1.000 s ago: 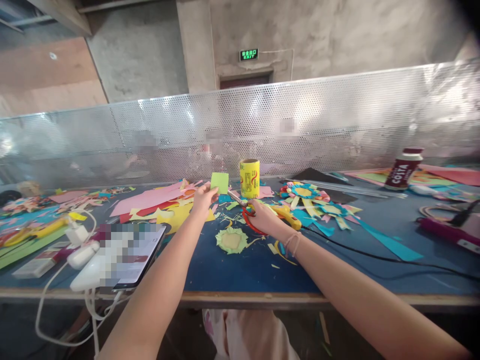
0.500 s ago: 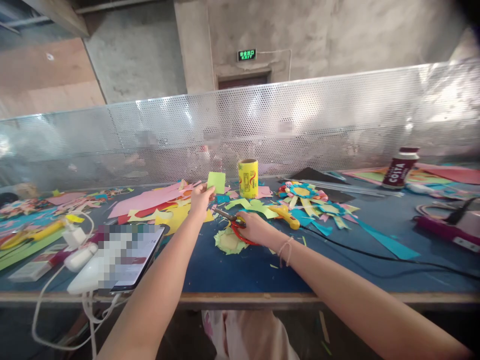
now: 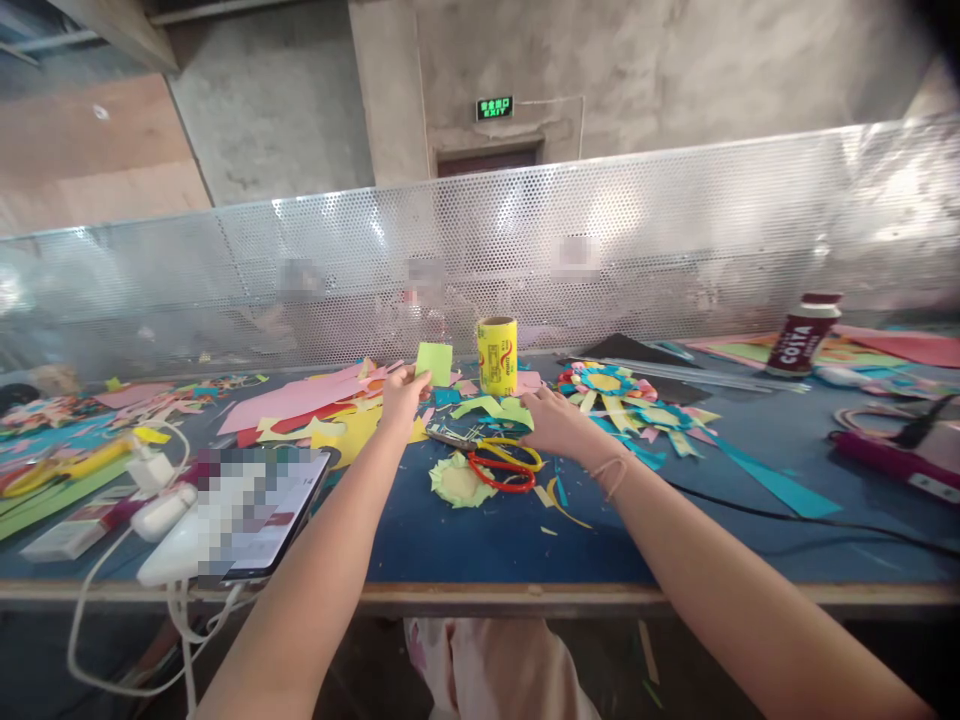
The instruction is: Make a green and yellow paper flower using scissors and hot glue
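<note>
Between the thumb and fingers of my left hand [image 3: 403, 395] is a small green paper square [image 3: 434, 364], held upright above the scraps. My right hand [image 3: 555, 422] is empty as far as I can see, fingers apart and bent, low over a light green paper strip [image 3: 487, 407]; it covers the spot where the yellow glue gun lay. Scissors with red and yellow handles [image 3: 517, 466] lie on the table just left of and below that hand. Beside them sits a pale green paper rosette [image 3: 459, 481] with a ruffled edge.
A yellow tape roll [image 3: 497, 357] stands behind the scraps. Right of it lie coloured paper flowers [image 3: 602, 381] and a black cable [image 3: 739, 515]. A COSTA bottle [image 3: 802, 338] stands far right. A phone [image 3: 279, 515] with white cables lies left. A perforated metal screen [image 3: 652, 240] edges the table.
My right hand has let go of the scissors, which now lie on the table, and moved up and right over the glue gun's place. My left hand still holds the green square.
</note>
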Tool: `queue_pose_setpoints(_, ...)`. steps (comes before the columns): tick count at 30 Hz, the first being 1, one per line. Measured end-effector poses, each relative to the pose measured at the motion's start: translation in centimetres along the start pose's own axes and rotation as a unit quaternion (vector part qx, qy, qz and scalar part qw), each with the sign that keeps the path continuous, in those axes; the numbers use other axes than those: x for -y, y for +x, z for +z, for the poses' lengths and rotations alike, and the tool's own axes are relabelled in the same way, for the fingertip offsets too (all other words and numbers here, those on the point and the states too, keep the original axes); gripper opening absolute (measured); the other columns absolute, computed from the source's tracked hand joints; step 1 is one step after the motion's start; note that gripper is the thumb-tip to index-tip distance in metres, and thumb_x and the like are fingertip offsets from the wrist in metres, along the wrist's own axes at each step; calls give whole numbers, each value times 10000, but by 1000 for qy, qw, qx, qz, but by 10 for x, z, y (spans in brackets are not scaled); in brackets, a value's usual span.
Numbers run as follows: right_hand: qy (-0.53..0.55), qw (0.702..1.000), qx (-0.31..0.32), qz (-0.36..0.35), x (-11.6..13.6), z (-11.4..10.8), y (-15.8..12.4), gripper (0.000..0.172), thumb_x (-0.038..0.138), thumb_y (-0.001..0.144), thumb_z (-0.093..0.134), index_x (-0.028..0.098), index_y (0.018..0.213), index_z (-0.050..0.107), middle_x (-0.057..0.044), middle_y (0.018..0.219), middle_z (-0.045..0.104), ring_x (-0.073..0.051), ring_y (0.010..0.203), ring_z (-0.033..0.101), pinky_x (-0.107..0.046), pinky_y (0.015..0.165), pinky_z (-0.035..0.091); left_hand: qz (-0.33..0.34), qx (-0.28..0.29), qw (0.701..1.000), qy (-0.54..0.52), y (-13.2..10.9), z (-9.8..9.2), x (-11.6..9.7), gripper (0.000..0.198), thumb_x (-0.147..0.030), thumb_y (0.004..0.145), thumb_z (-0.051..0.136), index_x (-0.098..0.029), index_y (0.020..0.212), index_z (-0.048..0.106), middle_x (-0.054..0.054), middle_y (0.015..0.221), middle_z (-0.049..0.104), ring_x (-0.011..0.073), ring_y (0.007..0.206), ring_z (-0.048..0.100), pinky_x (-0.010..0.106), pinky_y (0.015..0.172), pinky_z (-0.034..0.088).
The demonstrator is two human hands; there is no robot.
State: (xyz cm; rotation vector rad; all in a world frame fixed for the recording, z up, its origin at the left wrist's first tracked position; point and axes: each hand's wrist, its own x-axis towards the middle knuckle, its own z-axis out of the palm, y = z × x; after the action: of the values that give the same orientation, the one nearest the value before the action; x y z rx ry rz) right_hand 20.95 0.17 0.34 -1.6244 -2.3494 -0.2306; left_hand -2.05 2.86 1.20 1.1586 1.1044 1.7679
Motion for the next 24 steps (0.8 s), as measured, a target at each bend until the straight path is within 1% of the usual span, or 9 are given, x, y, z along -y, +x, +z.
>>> queue_pose_setpoints(3,-29,998,54,5,-3,6,-2,383,243,679,585,72,1021,565,-181,999,547,-271,847,579,-329,687,427,-4,1,1000,-3,-1,1,-1,142,-234,593,678,-192,704,600,1,709,631,88,548,549,212,529,408)
queue_pose_setpoints(5,-24,998,57,5,-2,9,-3,296,144,698,522,87,982,580,-168,986,556,-238,793,590,-302,650,420,-6,-1,1000,-4,-2,1,-2,146,-239,589,685,-192,694,595,0,706,628,87,547,548,216,536,408)
queue_pose_setpoints(9,-11,1000,12,12,-5,10,1,298,23,701,434,87,949,587,-163,967,576,-214,839,579,-280,692,413,-9,-1,1000,-5,-2,1,-3,158,-248,580,694,-190,687,593,0,705,630,86,540,544,218,537,406)
queue_pose_setpoints(14,83,994,-68,33,-5,12,13,264,48,730,443,89,949,586,-127,954,597,-182,873,565,-262,752,424,5,7,1000,-8,0,0,0,184,-255,572,691,-179,713,601,10,715,638,96,556,557,218,538,417)
queue_pose_setpoints(16,151,984,-98,-6,3,13,14,271,92,766,449,106,999,588,-112,1003,603,-165,899,567,-252,786,426,9,9,1000,-8,1,0,1,210,-262,564,693,-170,732,606,15,721,641,101,561,564,221,545,425)
queue_pose_setpoints(18,189,976,-77,-70,9,12,14,287,130,805,435,132,1044,595,-95,1041,616,-161,949,565,-248,826,419,8,10,1000,-8,1,0,0,233,-265,556,698,-162,746,611,19,729,645,100,556,566,221,544,429)
queue_pose_setpoints(20,181,978,-45,-90,8,9,14,300,137,820,412,154,1041,614,-78,1038,635,-164,972,567,-251,843,412,-2,11,1000,-11,1,0,0,247,-265,545,705,-157,748,613,20,731,647,94,540,559,219,537,432)
queue_pose_setpoints(22,135,989,-51,-26,-4,4,13,301,121,801,401,149,986,638,-81,979,656,-180,936,583,-267,818,417,-10,20,1000,-12,0,0,0,256,-265,536,711,-157,749,617,17,722,647,89,529,554,214,524,434)
queue_pose_setpoints(24,59,994,-58,68,-23,0,10,251,155,753,468,109,915,653,-132,904,659,-229,872,597,-303,747,431,-16,33,999,-1,0,0,1,251,-266,534,712,-155,739,620,13,691,640,87,521,549,206,507,432)
